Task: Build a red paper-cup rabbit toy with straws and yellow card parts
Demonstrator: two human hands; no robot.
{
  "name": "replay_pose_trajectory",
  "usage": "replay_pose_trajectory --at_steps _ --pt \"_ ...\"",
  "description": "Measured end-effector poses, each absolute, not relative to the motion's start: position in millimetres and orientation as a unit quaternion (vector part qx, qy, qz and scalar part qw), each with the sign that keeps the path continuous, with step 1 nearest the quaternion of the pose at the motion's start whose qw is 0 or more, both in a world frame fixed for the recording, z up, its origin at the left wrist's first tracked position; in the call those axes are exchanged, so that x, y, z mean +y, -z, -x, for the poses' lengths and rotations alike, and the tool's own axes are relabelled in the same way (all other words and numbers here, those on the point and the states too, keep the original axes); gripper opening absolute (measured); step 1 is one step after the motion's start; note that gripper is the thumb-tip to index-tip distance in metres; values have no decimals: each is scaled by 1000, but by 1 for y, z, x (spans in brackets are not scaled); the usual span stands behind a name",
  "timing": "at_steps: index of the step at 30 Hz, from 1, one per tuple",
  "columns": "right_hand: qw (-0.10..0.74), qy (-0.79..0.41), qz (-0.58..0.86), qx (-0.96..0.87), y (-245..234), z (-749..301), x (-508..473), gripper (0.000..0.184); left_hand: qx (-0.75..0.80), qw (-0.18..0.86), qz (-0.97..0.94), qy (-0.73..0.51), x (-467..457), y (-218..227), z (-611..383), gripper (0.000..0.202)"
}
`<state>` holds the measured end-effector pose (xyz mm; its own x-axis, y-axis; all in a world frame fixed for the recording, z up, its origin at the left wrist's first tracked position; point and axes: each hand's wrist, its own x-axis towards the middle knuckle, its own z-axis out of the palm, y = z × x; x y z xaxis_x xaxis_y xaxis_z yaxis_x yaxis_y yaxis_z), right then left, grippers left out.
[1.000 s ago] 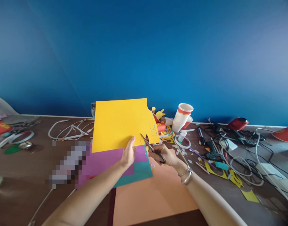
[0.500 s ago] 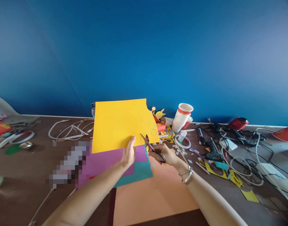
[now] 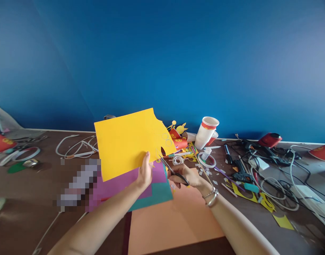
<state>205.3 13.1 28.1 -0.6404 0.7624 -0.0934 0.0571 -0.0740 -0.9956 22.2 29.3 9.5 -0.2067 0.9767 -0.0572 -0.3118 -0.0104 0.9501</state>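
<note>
Left hand (image 3: pixel 144 173) pinches the yellow card sheet (image 3: pixel 125 141) at its lower edge, holding it raised above the purple sheet (image 3: pixel 117 184) on the table (image 3: pixel 32 198). Right hand (image 3: pixel 190 177) is closed through the scissors (image 3: pixel 173 171), blade tips at the sheet's notched lower-right corner. Risk, as judged: a single-edge hold lets the card flex, so a cut may wander or tear. Sheet's long axis runs left-right, rising rightward; scissors point up-left.

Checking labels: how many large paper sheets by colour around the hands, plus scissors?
yellow sheet, held in the left hand: 1
purple sheet: 1
teal sheet: 1
orange sheet: 1
scissors, in the right hand: 1
Total: 5
</note>
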Motion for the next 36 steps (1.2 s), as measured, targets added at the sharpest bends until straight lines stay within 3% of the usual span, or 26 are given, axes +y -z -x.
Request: replay_pose_trajectory --at_steps 22,36 --pt "277 -636 356 -626 -26 -201 9 24 421 596 -352 -585 21 -18 -29 40" --pt "270 -606 347 -663 -23 -202 10 24 421 612 -324 -585 19 -26 -31 48"
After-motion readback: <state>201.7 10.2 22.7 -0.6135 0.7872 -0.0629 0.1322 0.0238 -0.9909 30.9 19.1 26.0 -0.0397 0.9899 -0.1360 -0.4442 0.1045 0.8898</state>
